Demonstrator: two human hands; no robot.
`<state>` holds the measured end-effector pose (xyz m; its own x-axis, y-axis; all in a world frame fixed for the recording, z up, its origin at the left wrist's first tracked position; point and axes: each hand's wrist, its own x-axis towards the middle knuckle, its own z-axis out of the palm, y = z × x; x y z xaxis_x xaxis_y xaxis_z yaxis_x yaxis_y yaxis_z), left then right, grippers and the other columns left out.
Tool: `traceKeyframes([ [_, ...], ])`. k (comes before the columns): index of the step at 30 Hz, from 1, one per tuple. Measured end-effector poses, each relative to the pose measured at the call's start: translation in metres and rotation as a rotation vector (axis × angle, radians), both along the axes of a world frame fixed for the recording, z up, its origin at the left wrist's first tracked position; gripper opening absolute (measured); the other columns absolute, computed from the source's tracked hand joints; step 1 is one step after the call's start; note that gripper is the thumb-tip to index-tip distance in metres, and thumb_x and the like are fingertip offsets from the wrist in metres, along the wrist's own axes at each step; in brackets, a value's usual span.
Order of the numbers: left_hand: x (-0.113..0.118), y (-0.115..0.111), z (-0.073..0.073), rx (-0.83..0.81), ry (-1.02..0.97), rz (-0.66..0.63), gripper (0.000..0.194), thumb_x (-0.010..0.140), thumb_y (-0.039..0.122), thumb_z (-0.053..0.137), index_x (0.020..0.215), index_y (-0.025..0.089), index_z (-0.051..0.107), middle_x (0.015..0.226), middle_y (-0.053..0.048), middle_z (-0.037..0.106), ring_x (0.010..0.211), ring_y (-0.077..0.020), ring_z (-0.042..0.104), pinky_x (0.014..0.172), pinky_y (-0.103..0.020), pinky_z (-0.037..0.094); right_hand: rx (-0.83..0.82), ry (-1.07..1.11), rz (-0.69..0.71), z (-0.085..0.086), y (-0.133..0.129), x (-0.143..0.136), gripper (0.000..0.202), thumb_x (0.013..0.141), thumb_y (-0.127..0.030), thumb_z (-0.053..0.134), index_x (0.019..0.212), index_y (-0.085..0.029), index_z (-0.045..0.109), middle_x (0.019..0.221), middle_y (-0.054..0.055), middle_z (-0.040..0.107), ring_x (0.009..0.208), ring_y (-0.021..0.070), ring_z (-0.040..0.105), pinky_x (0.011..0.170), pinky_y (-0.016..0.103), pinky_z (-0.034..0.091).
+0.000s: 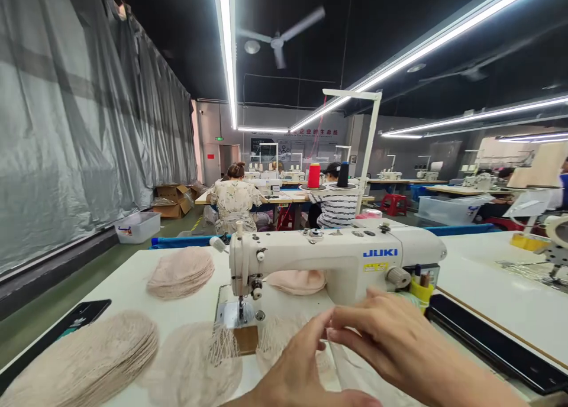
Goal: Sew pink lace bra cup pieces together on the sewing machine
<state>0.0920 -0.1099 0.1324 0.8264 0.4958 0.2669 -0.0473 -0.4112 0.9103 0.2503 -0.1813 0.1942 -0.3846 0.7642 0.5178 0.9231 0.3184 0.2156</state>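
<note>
Nearest me, the left hand (297,362) and right hand (393,339) have bent fingers with tips close together; I cannot tell whether they grip anything. Fringed cloth (271,345) lies partly behind the left hand, at 11 o'clock. From the hands, I record the machine (310,252) at 12, large stack (106,354) at 9, small stack (181,268) at 10.

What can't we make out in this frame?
Head view: whether the left hand or right hand pinches anything; their own curled shapes hide it.
Head view: full outline of the lower-left cloth stack; the frame edge cuts it off.
Head view: top of the pale cloth behind the machine arm; the arm covers it.
Head view: wording on the yellow label; too small.
</note>
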Motion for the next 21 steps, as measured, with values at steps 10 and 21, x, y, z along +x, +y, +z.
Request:
traceKeyframes([
  [10,-0.073,-0.023,-0.026,-0.389,0.146,0.163,0.015,0.075,0.019,0.045,0.082,0.014,0.057,0.062,0.000,0.062,0.058,-0.0101,0.049,0.064,-0.022,0.037,-0.754,0.284,-0.044,-0.046,0.007,-0.039,0.032,0.092,-0.040,0.038,0.069,-0.022,0.051,0.067,0.001,0.058,0.072,0.0195,0.054,0.063,0.027,0.035],
  [21,-0.107,-0.029,-0.028,-0.036,0.024,0.130,0.025,0.066,0.002,0.039,0.060,0.014,0.061,0.080,-0.003,0.065,0.080,-0.0129,0.059,0.081,-0.025,0.042,-1.160,0.845,0.427,-0.052,0.000,-0.050,0.058,0.079,-0.073,0.043,0.067,-0.019,0.060,0.059,0.002,0.053,0.050,0.0129,0.048,0.046,0.022,0.038],
])
